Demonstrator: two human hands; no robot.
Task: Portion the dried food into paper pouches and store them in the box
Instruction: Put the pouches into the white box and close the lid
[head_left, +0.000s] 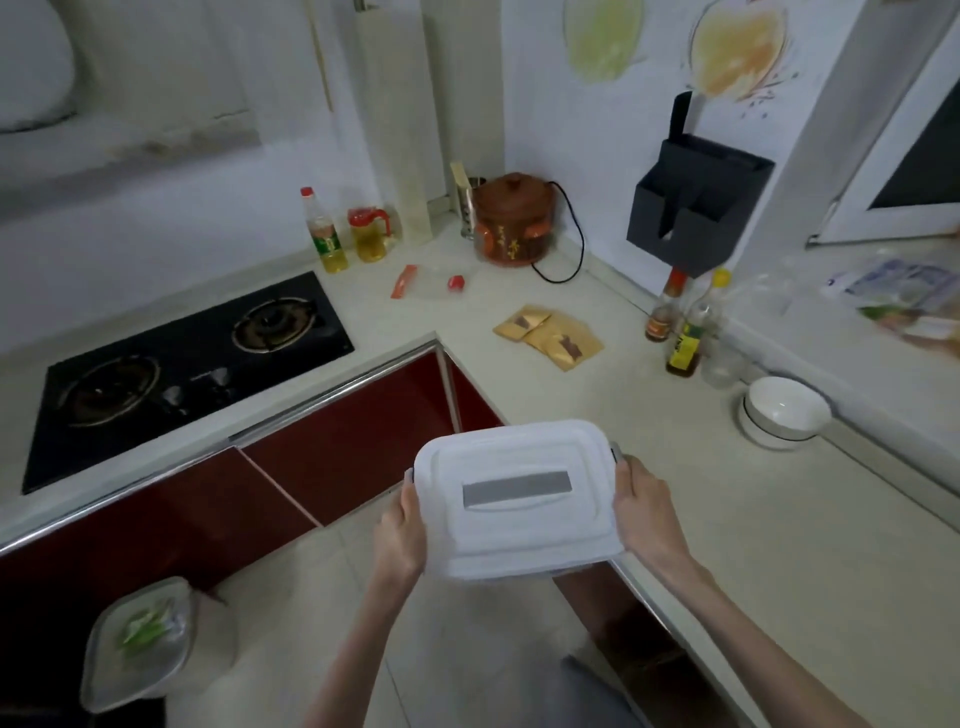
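I hold a white lidded plastic box (517, 499) with a grey strip on its lid in the air, over the front edge of the counter corner. My left hand (402, 527) grips its left end and my right hand (644, 512) grips its right end. The lid is on, so the inside is hidden. Several tan paper pouches (550, 335) with dark patches lie flat on the cream counter (675, 493) beyond the box, apart from it.
A black gas hob (182, 364) is set in the counter at left. At the back stand oil bottles (327, 234), a brown clay pot (511, 221) and a red packet (404, 281). Sauce bottles (685, 332) and a white bowl (784, 410) are at right. A lidded bin (140, 644) stands on the floor.
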